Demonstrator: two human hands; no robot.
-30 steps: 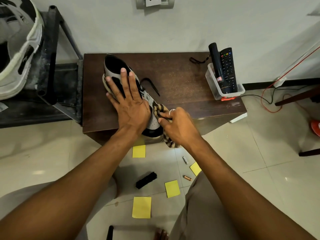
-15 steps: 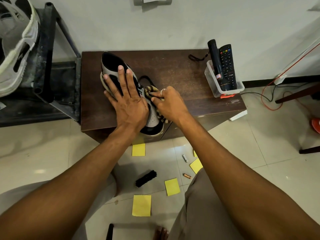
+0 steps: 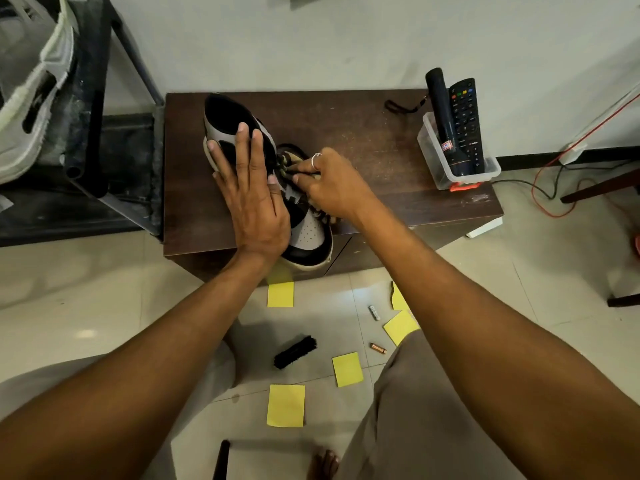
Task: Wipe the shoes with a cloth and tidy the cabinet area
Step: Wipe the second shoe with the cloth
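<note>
A black and grey sneaker (image 3: 310, 233) lies on the dark brown cabinet top (image 3: 363, 133), its toe over the front edge. My left hand (image 3: 251, 195) lies flat on the shoe's upper with straight fingers, pressing it down. My right hand (image 3: 332, 185) grips a striped tan and dark cloth (image 3: 289, 161) against the shoe's right side near the laces. Most of the cloth is hidden under that hand.
A clear plastic bin (image 3: 450, 168) at the cabinet's right holds a remote (image 3: 464, 119) and a dark torch (image 3: 441, 112). On the floor lie yellow sticky notes (image 3: 285, 405), a black brush (image 3: 295, 351) and two batteries (image 3: 377, 348). A black metal frame (image 3: 104, 133) stands left.
My right hand has slid the cloth from the shoe's toe end up along its side toward the laces. My left hand has stayed pressed on the shoe.
</note>
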